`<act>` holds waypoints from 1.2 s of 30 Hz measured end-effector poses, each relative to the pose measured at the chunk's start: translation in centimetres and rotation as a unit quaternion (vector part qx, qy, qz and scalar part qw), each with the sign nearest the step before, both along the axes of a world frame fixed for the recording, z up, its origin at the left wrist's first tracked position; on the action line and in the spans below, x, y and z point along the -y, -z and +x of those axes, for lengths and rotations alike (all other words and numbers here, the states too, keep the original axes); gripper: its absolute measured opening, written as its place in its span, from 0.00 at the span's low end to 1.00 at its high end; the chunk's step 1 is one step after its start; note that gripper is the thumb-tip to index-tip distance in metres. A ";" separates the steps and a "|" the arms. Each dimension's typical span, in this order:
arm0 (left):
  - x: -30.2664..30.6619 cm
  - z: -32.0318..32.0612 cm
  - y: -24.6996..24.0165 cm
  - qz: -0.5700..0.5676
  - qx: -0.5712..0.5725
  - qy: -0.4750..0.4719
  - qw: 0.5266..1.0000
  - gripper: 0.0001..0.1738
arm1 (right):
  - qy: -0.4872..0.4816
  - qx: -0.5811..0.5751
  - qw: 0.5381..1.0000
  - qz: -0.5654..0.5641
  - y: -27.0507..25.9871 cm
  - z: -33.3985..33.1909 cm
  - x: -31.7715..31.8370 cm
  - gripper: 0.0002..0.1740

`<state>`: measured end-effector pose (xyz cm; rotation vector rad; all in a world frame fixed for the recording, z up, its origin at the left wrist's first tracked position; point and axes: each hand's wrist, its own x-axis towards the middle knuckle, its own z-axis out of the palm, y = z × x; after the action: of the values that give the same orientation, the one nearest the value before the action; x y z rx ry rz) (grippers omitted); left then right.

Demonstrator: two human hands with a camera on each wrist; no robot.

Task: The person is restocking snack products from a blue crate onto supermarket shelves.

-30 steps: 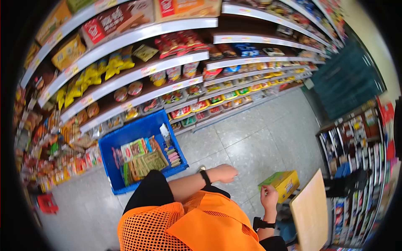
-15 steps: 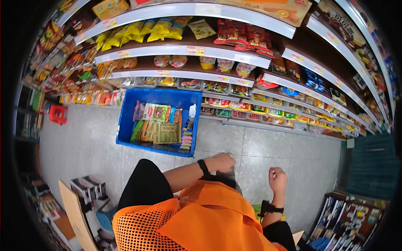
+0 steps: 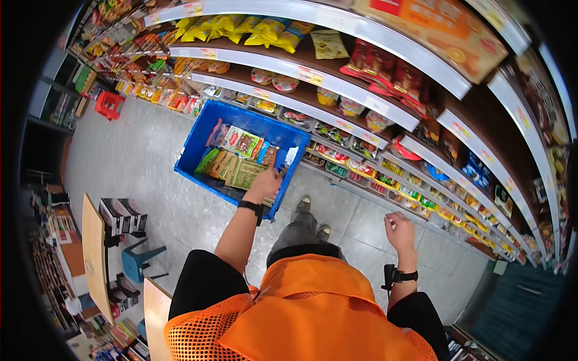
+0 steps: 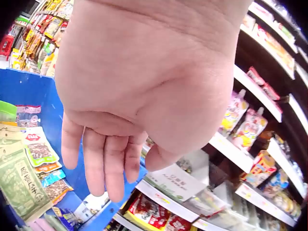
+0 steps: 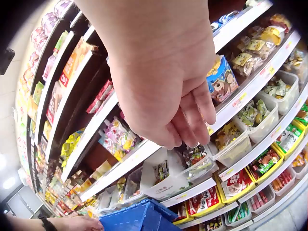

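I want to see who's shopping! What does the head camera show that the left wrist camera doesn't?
Only the head view shows the orange mesh vest, the right hand and a red stool. Only the left wrist view shows, close up, straight fingers hanging down and the writing on a green packet. Both show the left hand over the blue crate of snacks, beside the shelves.

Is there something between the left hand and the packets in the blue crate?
Nothing visible does. The left hand hangs over the open blue crate, near the green packets, its fingers straight and holding nothing.
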<state>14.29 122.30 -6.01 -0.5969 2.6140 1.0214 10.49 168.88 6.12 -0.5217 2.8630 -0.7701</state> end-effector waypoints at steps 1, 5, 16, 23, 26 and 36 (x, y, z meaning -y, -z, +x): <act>0.6 -0.9 0.9 -0.020 0.006 -0.001 1.000 0.21 | -0.007 0.003 1.000 0.004 0.2 -0.5 0.9 0.05; 3.3 -5.4 10.0 -0.062 -0.012 0.022 0.998 0.23 | -0.046 0.037 0.998 0.037 -0.2 -2.0 4.3 0.06; 3.5 -12.8 25.8 -0.099 0.156 0.057 0.981 0.24 | -0.027 0.042 0.991 0.120 0.4 -4.4 3.8 0.05; 3.2 -15.0 26.2 -0.131 0.094 0.066 0.985 0.32 | -0.012 0.073 0.985 0.154 0.9 -4.9 4.2 0.05; 3.4 -15.1 26.4 -0.126 0.111 0.107 0.980 0.25 | -0.011 0.072 0.978 0.194 0.7 -5.3 3.2 0.05; 2.6 -14.2 29.8 -0.175 0.053 0.062 0.981 0.20 | -0.022 0.064 0.982 0.174 1.7 -6.9 4.7 0.04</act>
<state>0.07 119.67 -35.84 -0.5377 2.7118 0.4787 3.61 164.20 4.46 -0.4662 2.7662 -0.2720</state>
